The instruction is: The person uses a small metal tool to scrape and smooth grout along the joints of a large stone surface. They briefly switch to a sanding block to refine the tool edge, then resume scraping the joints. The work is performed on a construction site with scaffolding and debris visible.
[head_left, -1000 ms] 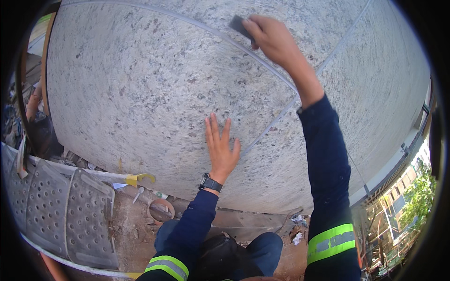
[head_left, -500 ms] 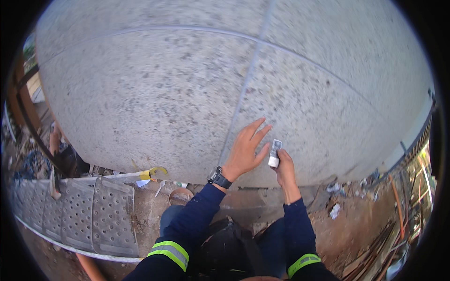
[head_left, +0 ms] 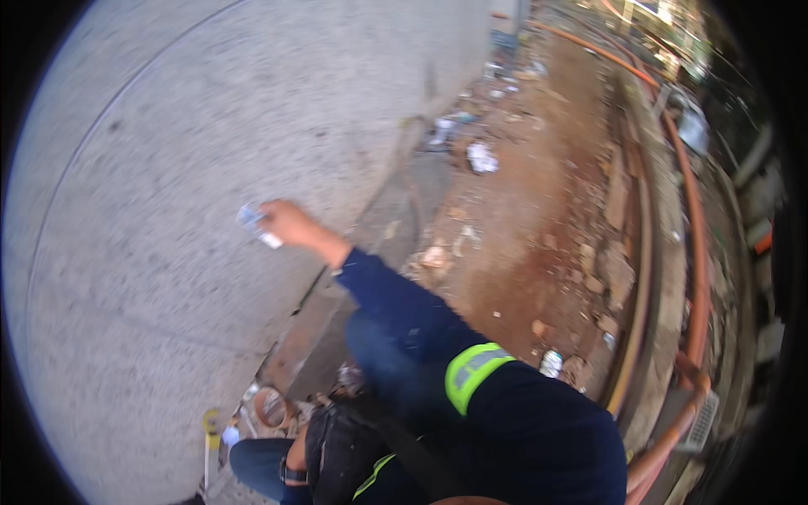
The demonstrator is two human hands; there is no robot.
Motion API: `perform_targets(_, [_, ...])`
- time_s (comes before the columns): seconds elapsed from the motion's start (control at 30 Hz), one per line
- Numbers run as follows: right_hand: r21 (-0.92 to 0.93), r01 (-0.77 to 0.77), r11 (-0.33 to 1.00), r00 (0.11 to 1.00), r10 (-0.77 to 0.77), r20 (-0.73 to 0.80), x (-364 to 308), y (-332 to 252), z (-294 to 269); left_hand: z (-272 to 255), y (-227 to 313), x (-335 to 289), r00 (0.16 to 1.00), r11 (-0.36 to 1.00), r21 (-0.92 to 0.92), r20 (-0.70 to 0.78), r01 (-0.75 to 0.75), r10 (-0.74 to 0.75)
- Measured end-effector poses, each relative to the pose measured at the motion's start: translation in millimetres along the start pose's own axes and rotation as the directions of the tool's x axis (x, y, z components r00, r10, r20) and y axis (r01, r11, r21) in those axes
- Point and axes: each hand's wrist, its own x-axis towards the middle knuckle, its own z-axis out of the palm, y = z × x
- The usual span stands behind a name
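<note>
At the grey speckled wall (head_left: 185, 168), my right hand (head_left: 286, 220) is closed around a small white-and-grey rectangular object (head_left: 250, 217). Motion blur hides what kind of object it is. The hand is close to the wall face, though contact cannot be made out. My left hand (head_left: 298, 452) is low down by my bent knee, beside a black bag (head_left: 341, 442). Only skin near the black wristwatch (head_left: 292, 474) shows there, and the fingers are hidden. Near the wall's foot, close to that knee, lies a brown ring-shaped thing (head_left: 271, 408).
A concrete ledge (head_left: 412, 198) runs along the wall's foot. Reddish dirt with stones and crumpled white litter (head_left: 481, 157) lies to its right. Farther right are an orange pipe (head_left: 697, 252), long boards and a can (head_left: 551, 364). A yellow hooked piece (head_left: 210, 421) is at lower left.
The view has swung right, bringing the dirt strip and orange pipe into sight. My left hand has dropped from the wall to beside my knee. My right hand still holds the small object.
</note>
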Motion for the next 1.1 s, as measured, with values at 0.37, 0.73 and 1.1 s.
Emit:
perform_targets(0.37, [0.003, -0.032, 0.999, 0.991, 0.032, 0.128, -25.4, -42.6, 25.3, 14.3, 113.0, 63.0, 0.849, 0.848, -0.046, -0.015, 0.528, -0.529])
perform_targets(0.73, [0.217, 0.065, 0.974, 0.979, -0.104, 0.175, -26.7, -95.8, 76.8, -48.4, 90.4, 40.4, 0.527, 0.764, 0.011, -0.731, 0.645, -0.434])
perform_targets(1.1, [0.206, -0.011, 0.978, 0.864, -0.094, 0.495, -81.6, -140.6, 103.3, -133.1, 37.2, 88.8, 0.455, 0.667, 0.539, -0.831, 0.515, 0.320])
